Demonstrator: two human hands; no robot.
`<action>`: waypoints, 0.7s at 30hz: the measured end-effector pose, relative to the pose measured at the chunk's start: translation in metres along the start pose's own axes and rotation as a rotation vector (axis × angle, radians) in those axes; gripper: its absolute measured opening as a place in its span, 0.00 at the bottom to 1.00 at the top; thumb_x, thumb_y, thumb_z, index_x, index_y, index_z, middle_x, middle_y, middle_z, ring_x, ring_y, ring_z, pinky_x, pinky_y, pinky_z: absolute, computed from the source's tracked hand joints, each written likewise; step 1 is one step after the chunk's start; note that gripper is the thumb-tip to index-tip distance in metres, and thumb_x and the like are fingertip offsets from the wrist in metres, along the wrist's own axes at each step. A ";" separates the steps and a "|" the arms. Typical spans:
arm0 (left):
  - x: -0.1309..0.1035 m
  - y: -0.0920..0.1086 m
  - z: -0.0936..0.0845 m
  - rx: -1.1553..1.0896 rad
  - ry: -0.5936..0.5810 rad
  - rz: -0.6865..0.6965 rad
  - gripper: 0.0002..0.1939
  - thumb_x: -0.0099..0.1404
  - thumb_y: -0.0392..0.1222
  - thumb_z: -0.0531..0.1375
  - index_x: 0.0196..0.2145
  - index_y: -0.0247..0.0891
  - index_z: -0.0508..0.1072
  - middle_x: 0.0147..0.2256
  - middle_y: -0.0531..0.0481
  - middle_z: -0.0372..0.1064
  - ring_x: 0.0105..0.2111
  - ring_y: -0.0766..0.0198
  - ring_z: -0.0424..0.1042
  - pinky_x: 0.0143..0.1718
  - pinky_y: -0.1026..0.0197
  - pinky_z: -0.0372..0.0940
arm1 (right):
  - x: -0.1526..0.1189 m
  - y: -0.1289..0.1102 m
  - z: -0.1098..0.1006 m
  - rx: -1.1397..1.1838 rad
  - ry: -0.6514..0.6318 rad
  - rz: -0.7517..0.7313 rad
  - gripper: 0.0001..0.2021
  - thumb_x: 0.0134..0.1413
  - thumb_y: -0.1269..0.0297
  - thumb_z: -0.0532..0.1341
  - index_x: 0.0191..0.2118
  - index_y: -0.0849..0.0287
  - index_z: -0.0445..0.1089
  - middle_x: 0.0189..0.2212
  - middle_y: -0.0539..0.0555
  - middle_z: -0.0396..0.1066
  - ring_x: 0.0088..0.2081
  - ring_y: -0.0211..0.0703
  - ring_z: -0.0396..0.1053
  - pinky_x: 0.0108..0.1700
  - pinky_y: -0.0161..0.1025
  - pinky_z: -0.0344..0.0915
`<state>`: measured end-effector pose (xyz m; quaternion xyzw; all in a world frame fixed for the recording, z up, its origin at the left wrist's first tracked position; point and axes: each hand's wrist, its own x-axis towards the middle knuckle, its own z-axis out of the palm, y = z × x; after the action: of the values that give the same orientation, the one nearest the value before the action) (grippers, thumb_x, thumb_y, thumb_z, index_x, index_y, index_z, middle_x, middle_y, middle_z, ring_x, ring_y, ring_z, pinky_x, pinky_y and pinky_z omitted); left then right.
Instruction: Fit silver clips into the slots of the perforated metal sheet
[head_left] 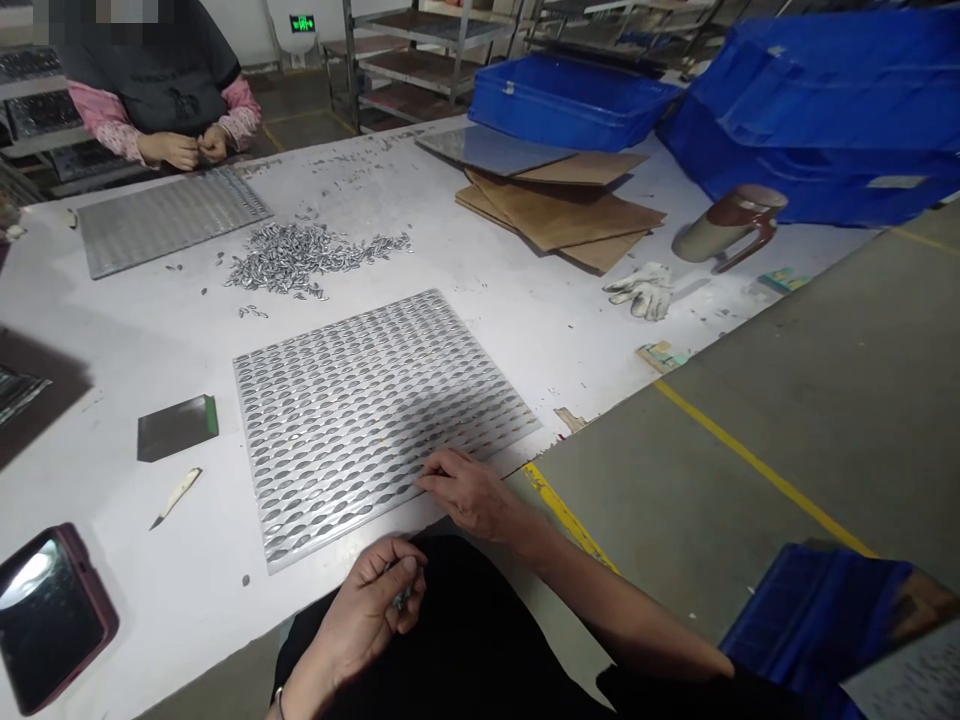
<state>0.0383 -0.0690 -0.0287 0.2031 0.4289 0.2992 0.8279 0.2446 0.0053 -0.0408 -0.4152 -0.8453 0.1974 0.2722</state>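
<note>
A clear plastic tray (501,418) with rows of oval pockets lies on the white table in front of me. Dark grey oval pieces fill most rows; those toward the right look paler. My right hand (469,497) rests at the tray's near edge, thumb and fingers pinched at a pocket, whatever is between them hidden. Just off the table edge, above my lap, my left hand (379,598) is curled closed around small grey pieces, only partly visible. Beyond the tray spreads a heap of small grey oval metal pieces (292,258). A single piece (246,580) lies near the front edge.
Left of the tray are a flat scraper (178,428), a small knife (176,498) and a phone (56,620). Rightward are cardboard sheets (562,215), a glove (643,290), a mug (727,225) and blue crates (570,100). A co-worker's hands (187,150) are behind another tray (172,220).
</note>
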 end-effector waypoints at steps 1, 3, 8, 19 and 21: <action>-0.001 0.001 0.000 -0.005 0.005 -0.003 0.13 0.60 0.47 0.67 0.34 0.33 0.76 0.25 0.50 0.66 0.21 0.71 0.61 0.20 0.66 0.47 | -0.001 -0.001 -0.002 0.001 -0.017 -0.006 0.14 0.62 0.74 0.53 0.43 0.56 0.76 0.35 0.57 0.69 0.39 0.45 0.66 0.42 0.39 0.69; -0.002 0.002 0.001 -0.022 0.022 -0.009 0.13 0.60 0.47 0.67 0.35 0.32 0.77 0.26 0.49 0.67 0.22 0.70 0.62 0.21 0.66 0.50 | -0.004 -0.004 -0.006 0.033 -0.020 -0.013 0.16 0.62 0.74 0.52 0.47 0.56 0.74 0.36 0.57 0.69 0.40 0.45 0.66 0.43 0.40 0.70; -0.003 0.004 0.008 -0.072 0.083 0.048 0.13 0.58 0.45 0.68 0.37 0.34 0.78 0.27 0.48 0.69 0.24 0.68 0.66 0.23 0.66 0.54 | -0.026 -0.030 -0.016 0.260 0.111 0.074 0.11 0.64 0.69 0.55 0.47 0.56 0.72 0.38 0.56 0.73 0.39 0.44 0.71 0.43 0.41 0.71; 0.006 -0.003 0.021 -0.133 0.098 0.104 0.10 0.59 0.42 0.69 0.29 0.37 0.72 0.26 0.54 0.64 0.24 0.72 0.60 0.24 0.68 0.53 | -0.044 -0.056 0.002 0.524 0.203 0.410 0.04 0.61 0.66 0.59 0.37 0.56 0.71 0.31 0.51 0.74 0.32 0.39 0.72 0.37 0.35 0.69; 0.005 -0.003 0.018 -0.135 0.113 0.050 0.12 0.57 0.44 0.70 0.28 0.36 0.72 0.25 0.54 0.64 0.22 0.73 0.58 0.21 0.69 0.50 | -0.038 -0.044 -0.003 0.469 0.228 0.479 0.05 0.61 0.65 0.58 0.37 0.56 0.71 0.29 0.51 0.74 0.29 0.39 0.72 0.34 0.34 0.68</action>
<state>0.0565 -0.0691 -0.0236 0.1400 0.4485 0.3589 0.8065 0.2396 -0.0506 -0.0247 -0.5472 -0.6199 0.3967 0.3986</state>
